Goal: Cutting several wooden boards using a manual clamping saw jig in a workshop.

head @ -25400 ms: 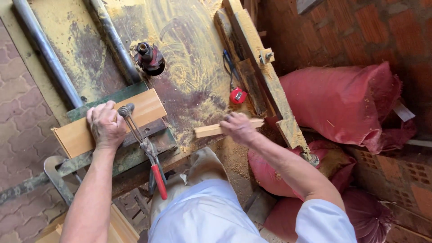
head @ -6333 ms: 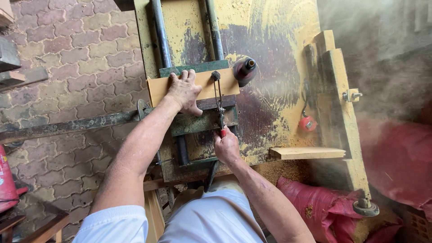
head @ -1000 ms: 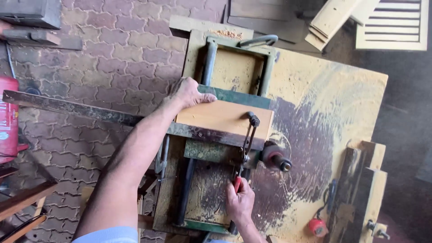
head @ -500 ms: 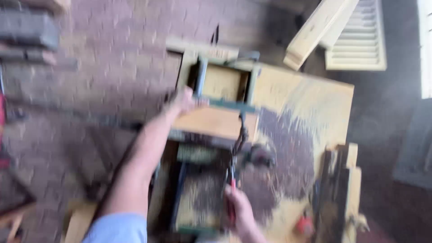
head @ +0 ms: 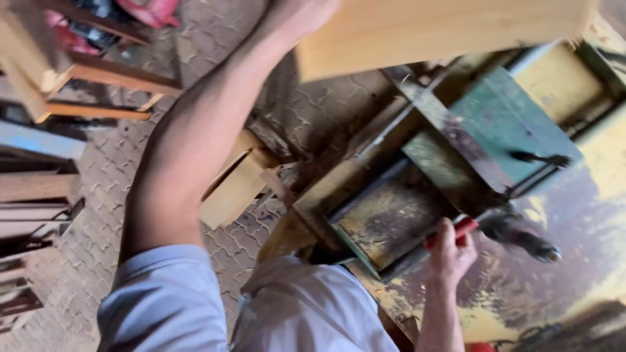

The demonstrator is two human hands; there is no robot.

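My left hand (head: 301, 14) is raised at the top of the view and grips the end of a pale wooden board (head: 437, 29), lifted above the machine. My right hand (head: 451, 251) is closed around the red handle (head: 465, 228) of a lever on the green and yellow woodworking machine (head: 495, 124). A dark motor spindle (head: 525, 238) sticks out just right of that hand. The picture is blurred by head motion.
Wooden stools and frames (head: 59, 85) stand on the paved brick floor at the left. A small wooden box (head: 238, 182) lies beside the machine's base. The yellow table top (head: 587, 215) is dusted with sawdust.
The view has swung sharply and tilted. My left hand has lifted the board up off the machine's clamp. My right hand stays on the red lever handle.
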